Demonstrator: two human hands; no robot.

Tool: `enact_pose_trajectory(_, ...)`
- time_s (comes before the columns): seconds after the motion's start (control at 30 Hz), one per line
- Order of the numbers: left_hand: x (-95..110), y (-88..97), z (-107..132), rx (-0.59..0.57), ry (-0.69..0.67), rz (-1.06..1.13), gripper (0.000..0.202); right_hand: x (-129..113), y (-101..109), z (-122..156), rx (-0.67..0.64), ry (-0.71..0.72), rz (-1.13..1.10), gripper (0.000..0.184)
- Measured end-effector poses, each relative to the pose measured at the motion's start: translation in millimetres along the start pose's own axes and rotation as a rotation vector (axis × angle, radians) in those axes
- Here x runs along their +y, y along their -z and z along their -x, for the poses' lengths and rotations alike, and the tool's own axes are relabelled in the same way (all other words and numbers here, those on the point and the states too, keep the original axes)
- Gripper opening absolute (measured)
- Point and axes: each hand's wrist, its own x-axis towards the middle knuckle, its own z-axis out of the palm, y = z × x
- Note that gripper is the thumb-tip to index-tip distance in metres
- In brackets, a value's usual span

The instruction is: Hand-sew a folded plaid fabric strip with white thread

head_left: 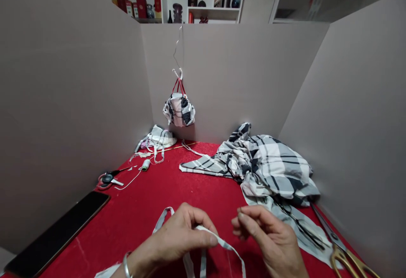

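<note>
one camera only, worn on my head, facing forward and down. my left hand (180, 238) and right hand (269, 240) sit near, at the bottom edge; the red-covered table (127, 227) runs away to grey walls (237, 79) and shelves (165, 3) farther off.

Only a bit of the person's body makes it into the shot, tbh: the left hand (180, 240) and right hand (269, 240), both bare, plus the forearm ends at the bottom edge. The one bit of jewellery I can spot is a plain silver-looking bangle (127, 266), a smooth, thin round band sitting loose on the left wrist. Just past it there's a pale, whitish sleeve (106, 272), cut off by the frame, so the cuff detail is hard to make out. The fingernails (240, 215) look short and unpainted. The right sleeve doesn't show at all.
</note>
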Motion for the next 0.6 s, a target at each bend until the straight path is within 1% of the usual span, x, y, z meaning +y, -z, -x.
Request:
enact_pose_trajectory(0.07,0.4,0.4,-0.8,0.037,0.004,-0.025,0.016,0.8,2.0,1.9,0.002,0.050,0.107,0.020)
enact_pose_trajectory(0.13,0.2,1.2,-1.5,0.050,0.019,0.000,0.015,7.7,8.5,-3.1,0.050,0.110,0.193,0.020)
enact_pose_trajectory(0.17,-0.4,1.8,-1.9,0.047,0.030,0.043,0.015,12.5,12.5,-6.9,0.076,0.107,0.207,0.021)
enact_pose_trajectory(0.2,-1.3,2.6,-2.3,0.043,0.043,0.105,0.015,17.8,16.5,-11.0,0.099,0.072,0.197,0.022)
enact_pose_trajectory(0.27,-4.3,4.4,-3.1,0.008,0.059,0.275,0.015,28.6,24.7,-19.2,0.151,-0.057,0.106,0.028)
enact_pose_trajectory(0.3,-6.4,5.2,-3.6,-0.031,0.061,0.369,0.014,33.5,28.9,-23.2,0.186,-0.114,0.027,0.031)
enact_pose_trajectory(0.4,-13.9,6.9,-5.3,-0.190,0.050,0.631,0.009,46.0,43.0,-34.4,0.329,-0.215,-0.271,0.036)
enact_pose_trajectory(0.43,-16.5,7.1,-6.0,-0.225,0.039,0.701,0.007,49.3,48.5,-38.1,0.376,-0.236,-0.356,0.038)
enact_pose_trajectory(0.5,-21.0,7.7,-7.6,-0.230,0.008,0.804,0.006,54.2,60.9,-46.1,0.451,-0.267,-0.458,0.039)
enact_pose_trajectory(0.57,-24.3,9.1,-9.4,-0.213,-0.021,0.847,0.005,54.6,75.0,-56.2,0.507,-0.259,-0.481,0.034)
enact_pose_trajectory(0.6,-25.3,10.1,-10.2,-0.224,-0.022,0.837,0.004,51.9,82.6,-62.5,0.528,-0.242,-0.476,0.031)
